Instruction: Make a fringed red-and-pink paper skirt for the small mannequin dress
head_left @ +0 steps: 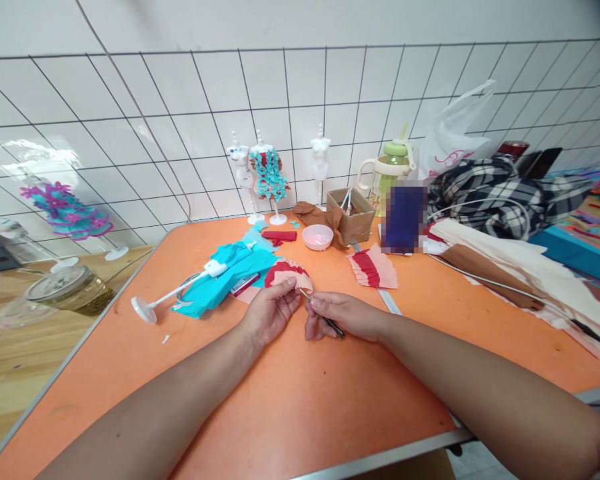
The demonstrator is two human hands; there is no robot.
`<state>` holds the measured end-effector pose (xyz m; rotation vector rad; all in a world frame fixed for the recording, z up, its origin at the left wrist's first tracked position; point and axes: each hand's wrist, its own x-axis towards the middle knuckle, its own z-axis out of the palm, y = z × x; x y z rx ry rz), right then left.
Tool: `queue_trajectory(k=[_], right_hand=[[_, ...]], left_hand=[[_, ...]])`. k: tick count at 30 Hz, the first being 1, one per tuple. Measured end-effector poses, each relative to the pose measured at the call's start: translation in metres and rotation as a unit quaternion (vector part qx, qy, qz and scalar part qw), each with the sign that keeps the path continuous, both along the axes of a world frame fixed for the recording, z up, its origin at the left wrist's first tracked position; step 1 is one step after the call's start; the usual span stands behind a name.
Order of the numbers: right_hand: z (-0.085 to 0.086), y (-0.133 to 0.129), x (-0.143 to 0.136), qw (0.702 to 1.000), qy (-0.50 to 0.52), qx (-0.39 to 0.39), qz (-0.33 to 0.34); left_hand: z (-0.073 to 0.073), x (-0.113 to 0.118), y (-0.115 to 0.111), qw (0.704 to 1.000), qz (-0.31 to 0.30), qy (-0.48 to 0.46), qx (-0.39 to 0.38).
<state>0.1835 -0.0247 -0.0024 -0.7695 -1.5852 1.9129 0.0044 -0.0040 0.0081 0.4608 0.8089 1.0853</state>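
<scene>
Between the thumb and fingers of my left hand (275,308) is a pleated piece of pink and red crepe paper (281,269). My right hand (333,312) grips slim, dark-handled tweezers (336,328), whose metal tip touches or nearly touches the paper's near edge. A second pleated pink and red crepe paper piece (373,268) lies flat to the right. Beyond my hands stands a small pink bowl (317,237). To the left, a white mannequin stand (167,297) lies on its side on turquoise crepe paper (215,287).
Small white mannequins (321,157) stand along the tiled wall, one in a turquoise dress (269,170). A cardboard box (351,220) holds tools. Farther right are a green-lidded bottle (394,163), a plaid cloth (490,193) and stacked paper sheets (485,250). A glass jar (75,293) stands left.
</scene>
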Motion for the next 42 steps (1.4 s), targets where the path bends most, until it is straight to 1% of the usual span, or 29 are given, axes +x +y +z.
queue_trajectory(k=[4,11,18,26,31,37,42], right_hand=[[0.0005,-0.0009,0.0,1.0,0.017,-0.009,-0.001],[-0.0037,-0.0003,-0.0018,0.999,0.045,-0.022,-0.019],[-0.0041,0.0004,-0.002,0.999,0.038,-0.013,-0.02],[-0.0001,-0.0008,-0.002,0.999,0.015,-0.006,-0.029],[-0.0012,0.0,-0.0013,1.0,0.008,-0.014,-0.025],[-0.0032,0.0,-0.0012,0.999,0.041,-0.024,-0.009],[-0.0024,-0.0003,-0.0012,0.999,0.039,-0.022,-0.014]], left_hand=[[0.0007,-0.0011,0.0007,1.0,0.025,-0.009,0.0],[0.0005,-0.0003,-0.0001,1.0,-0.005,-0.005,-0.007],[-0.0003,0.0005,0.0001,1.0,-0.01,-0.003,-0.008],[-0.0007,0.0003,-0.0006,1.0,-0.013,-0.005,-0.005],[0.0003,0.0001,-0.0012,1.0,-0.015,-0.005,-0.002],[0.0032,-0.0005,-0.0015,1.0,-0.003,-0.011,-0.004],[0.0036,-0.0009,-0.0017,1.0,-0.005,-0.013,-0.009]])
